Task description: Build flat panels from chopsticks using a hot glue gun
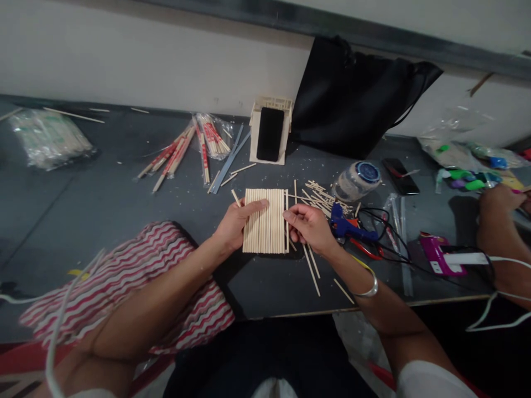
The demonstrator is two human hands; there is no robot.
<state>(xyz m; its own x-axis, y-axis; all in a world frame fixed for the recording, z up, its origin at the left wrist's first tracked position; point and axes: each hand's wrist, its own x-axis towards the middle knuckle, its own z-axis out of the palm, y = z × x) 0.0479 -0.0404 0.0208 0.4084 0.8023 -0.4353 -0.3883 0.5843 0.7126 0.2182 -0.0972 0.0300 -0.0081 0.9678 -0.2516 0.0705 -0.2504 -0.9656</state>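
A flat panel of wooden sticks (pixel 265 229) laid side by side is held up above the dark table. My left hand (pixel 236 221) grips its left edge, thumb across the front. At the panel's right edge, my right hand (pixel 309 224) pinches a single stick (pixel 287 237) that runs along that side, a thin gap between it and the rest. To the right of my right hand lies a blue glue gun (pixel 350 225) with a black cord. Loose sticks (pixel 313 262) and short cut pieces (pixel 317 196) are scattered close by.
A phone (pixel 270 134) leans on a small stick-built stand at the back. Packets of chopsticks (pixel 174 155) lie left of it. A jar with a blue lid (pixel 357 179), a black bag (pixel 357 99) and a striped cloth (pixel 136 276) surround the work. Another person's arm (pixel 498 237) rests at right.
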